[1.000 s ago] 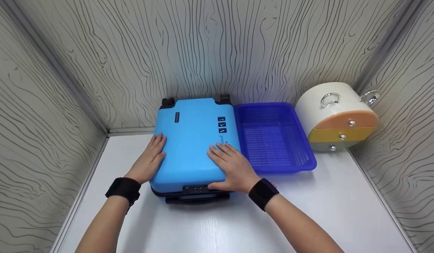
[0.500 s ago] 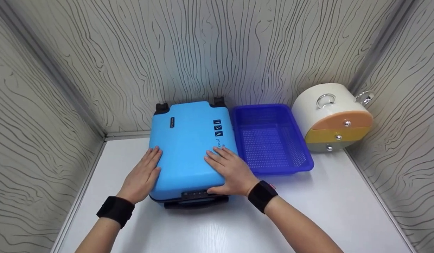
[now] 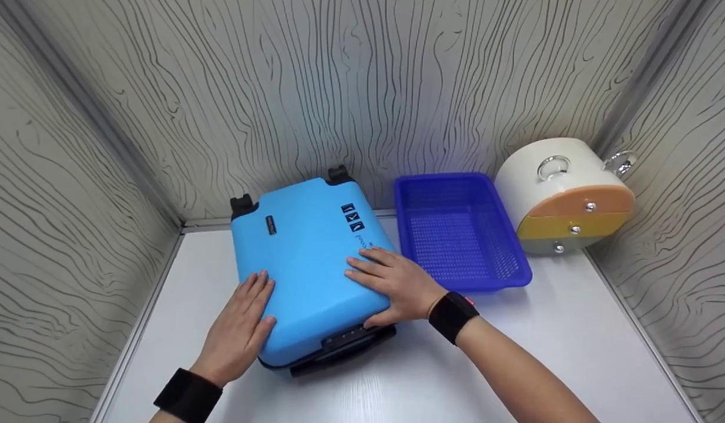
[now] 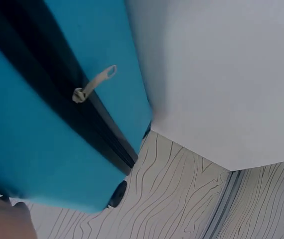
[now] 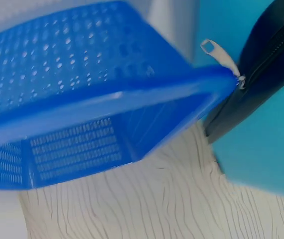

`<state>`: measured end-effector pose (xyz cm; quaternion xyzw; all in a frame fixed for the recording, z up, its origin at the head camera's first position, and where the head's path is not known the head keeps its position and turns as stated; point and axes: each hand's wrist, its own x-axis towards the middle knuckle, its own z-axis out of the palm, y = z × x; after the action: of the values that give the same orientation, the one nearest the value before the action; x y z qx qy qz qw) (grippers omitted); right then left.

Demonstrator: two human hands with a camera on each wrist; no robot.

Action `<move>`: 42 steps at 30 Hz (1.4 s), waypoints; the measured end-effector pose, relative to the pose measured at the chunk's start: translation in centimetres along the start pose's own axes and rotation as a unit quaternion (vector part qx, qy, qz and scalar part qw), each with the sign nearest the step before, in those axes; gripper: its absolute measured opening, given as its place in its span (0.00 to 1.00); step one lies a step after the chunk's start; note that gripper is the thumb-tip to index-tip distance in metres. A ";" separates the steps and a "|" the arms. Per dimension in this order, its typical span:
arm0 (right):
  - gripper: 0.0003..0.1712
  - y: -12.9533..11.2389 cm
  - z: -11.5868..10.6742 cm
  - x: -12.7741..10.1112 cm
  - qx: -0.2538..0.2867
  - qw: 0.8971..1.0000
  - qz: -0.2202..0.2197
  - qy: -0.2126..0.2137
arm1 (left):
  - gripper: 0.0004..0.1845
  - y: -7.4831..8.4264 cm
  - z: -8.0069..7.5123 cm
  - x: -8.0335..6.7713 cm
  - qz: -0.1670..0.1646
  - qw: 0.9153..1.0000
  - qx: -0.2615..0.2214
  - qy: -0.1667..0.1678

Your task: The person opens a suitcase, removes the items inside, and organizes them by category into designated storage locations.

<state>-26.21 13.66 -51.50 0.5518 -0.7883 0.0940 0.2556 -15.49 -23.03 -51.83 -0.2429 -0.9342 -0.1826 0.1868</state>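
Observation:
A light-blue hard-shell suitcase [image 3: 306, 264] lies flat on the table, turned at an angle, its black wheels toward the back wall and its handle side toward me. My left hand [image 3: 238, 329] rests along its left edge, fingers straight. On the right front corner lies my right hand [image 3: 398, 285], fingers spread on the top and thumb down by the black combination lock [image 3: 345, 338]. A zipper pull [image 4: 95, 83] shows on the suitcase's side in the left wrist view. Another zipper pull [image 5: 223, 59] appears beside the basket's rim in the right wrist view.
Right of the suitcase stands a dark-blue plastic basket [image 3: 522, 279] with perforated walls. Beyond it, a cream round drawer box [image 3: 527, 176] with orange, yellow and green drawers sits in the right corner. Wood-patterned walls [image 3: 362, 88] enclose the white table [image 3: 550, 352].
The suitcase has slid toward me and left, and has turned counterclockwise, with both hands staying on it. A gap has opened between it and the basket at the back.

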 end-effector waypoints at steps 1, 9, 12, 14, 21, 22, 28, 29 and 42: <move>0.60 0.2 -0.2 -0.1 -0.006 1.000 0.002 -0.011 | 0.34 0.1 0.0 -0.2 0.007 1.000 0.001 0.001; 0.56 1.5 -0.5 -0.4 -0.003 0.994 0.045 -0.100 | 0.49 -0.3 -0.1 -0.7 0.057 0.997 0.036 -0.029; 0.54 1.7 -0.3 -0.3 -0.006 0.993 0.046 -0.107 | 0.59 -0.8 -0.6 -0.6 0.091 0.993 0.063 -0.047; 0.53 1.9 -0.2 -0.4 -0.013 0.993 0.049 -0.106 | 0.64 -1.0 -0.8 -0.3 0.117 0.988 0.081 -0.057; 0.49 2.9 -0.2 -1.1 -0.034 0.990 0.096 -0.095 | 0.67 -0.4 0.1 0.9 0.158 0.980 0.103 -0.057; 0.48 3.0 -0.2 -1.1 -0.037 0.990 0.107 -0.089 | 0.67 -0.1 0.4 1.1 0.152 0.982 0.101 -0.050; 0.40 2.7 0.0 -1.2 0.008 0.972 0.226 -0.064 | 0.64 2.4 2.7 2.5 0.092 0.993 0.077 -0.023; 0.39 2.5 0.0 -1.1 0.025 0.967 0.247 -0.063 | 0.64 2.7 3.0 2.7 0.084 0.993 0.074 -0.023; 0.33 -1.0 -1.0 1.4 0.123 0.955 0.260 -0.078 | 0.64 6.6 6.8 7.3 0.008 0.990 0.144 0.007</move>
<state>-25.36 12.57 -50.08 0.3605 -0.9042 0.2103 0.0903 -19.70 -11.91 -52.85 -0.2199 -0.9475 -0.0461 0.2275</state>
